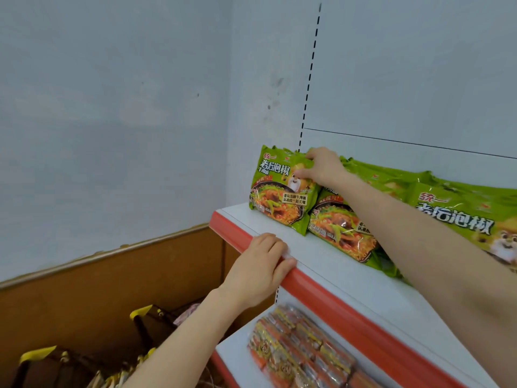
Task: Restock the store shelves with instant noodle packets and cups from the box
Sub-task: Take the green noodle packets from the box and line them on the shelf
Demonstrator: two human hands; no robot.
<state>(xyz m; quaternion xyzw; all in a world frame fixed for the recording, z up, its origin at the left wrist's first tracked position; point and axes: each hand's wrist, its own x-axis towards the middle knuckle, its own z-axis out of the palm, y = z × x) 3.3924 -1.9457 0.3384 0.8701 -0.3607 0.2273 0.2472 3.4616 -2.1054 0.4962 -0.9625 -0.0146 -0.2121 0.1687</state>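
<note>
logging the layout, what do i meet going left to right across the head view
brown packets → left hand gripping the shelf edge → right hand pinching a green packet → far-right green packet

Right grip [321, 169] far forward on an outstretched arm, pinching, left grip [260, 264] lower, nearer, curled

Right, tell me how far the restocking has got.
Done: green packets line the upper shelf, orange packets lie on the lower shelf. In hand: the right hand grips the leftmost green packet; the left hand holds the red shelf edge. Left: brown packets wait at lower left.
</note>
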